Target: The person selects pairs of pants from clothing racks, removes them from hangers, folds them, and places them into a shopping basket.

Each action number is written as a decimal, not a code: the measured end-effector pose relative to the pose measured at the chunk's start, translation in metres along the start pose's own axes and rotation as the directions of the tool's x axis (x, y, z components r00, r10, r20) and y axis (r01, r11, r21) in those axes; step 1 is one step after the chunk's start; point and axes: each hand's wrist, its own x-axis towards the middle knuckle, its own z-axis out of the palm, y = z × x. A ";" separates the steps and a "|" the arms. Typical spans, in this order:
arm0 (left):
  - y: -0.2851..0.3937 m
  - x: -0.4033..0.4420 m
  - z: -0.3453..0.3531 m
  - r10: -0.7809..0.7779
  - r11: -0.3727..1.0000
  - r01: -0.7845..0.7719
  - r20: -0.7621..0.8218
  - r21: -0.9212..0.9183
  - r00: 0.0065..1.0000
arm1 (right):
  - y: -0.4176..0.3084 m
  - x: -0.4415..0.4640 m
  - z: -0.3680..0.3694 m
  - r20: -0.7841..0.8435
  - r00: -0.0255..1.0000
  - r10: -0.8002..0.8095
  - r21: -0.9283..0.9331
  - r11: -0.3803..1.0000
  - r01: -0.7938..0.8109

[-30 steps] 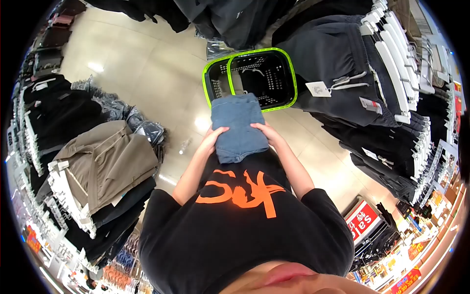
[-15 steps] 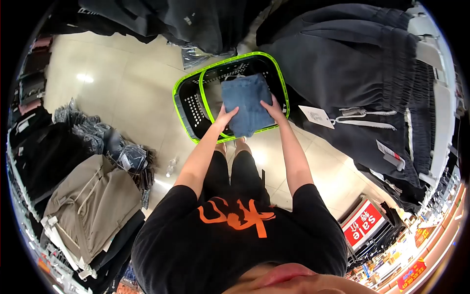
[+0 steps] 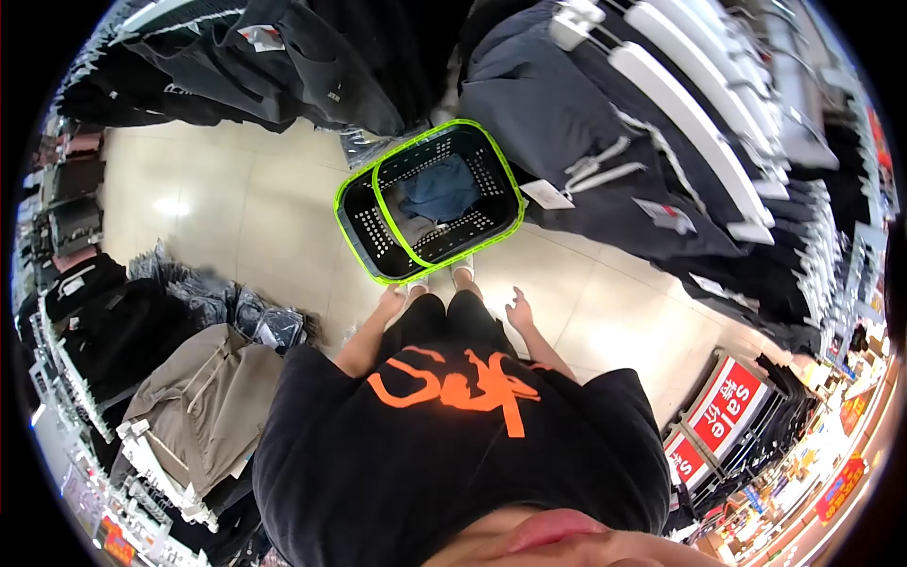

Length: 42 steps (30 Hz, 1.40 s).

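Observation:
A black shopping basket [image 3: 364, 194] with a bright green rim and handle stands on the floor in front of my feet. Inside it lies a dark blue denim garment [image 3: 444, 189], crumpled, beside some greyish cloth. My left hand [image 3: 390, 300] is just below the basket's near rim, its fingers loosely extended; whether it touches the rim is hard to see. Lower right of the basket, my right hand [image 3: 519, 310] hangs apart from it, fingers spread and holding nothing.
Dark trousers [image 3: 567, 123] on white hangers crowd the right side, a price tag [image 3: 547, 195] near the basket. Black clothes [image 3: 312, 66] hang ahead. At left are taupe trousers [image 3: 203, 402] and plastic-wrapped packs [image 3: 269, 317]. A red sale sign [image 3: 723, 406] stands lower right.
The blue denim garment has left both my hands and now lies in the basket. My hands have drawn back toward my body and apart.

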 end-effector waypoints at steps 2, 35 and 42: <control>-0.018 -0.022 -0.016 0.026 0.994 -0.035 0.094 0.099 0.995 | 0.031 -0.019 -0.012 -0.029 0.992 0.124 -0.001 0.992 -0.124; 0.107 0.029 0.058 0.076 0.704 -0.344 -0.416 -0.622 0.906 | -0.076 0.262 0.049 0.151 0.983 -0.103 0.182 0.981 0.075; 0.104 0.100 0.127 0.418 0.895 -0.434 -0.543 0.107 0.729 | -0.051 0.429 0.142 0.009 0.991 -0.131 -0.150 0.980 0.131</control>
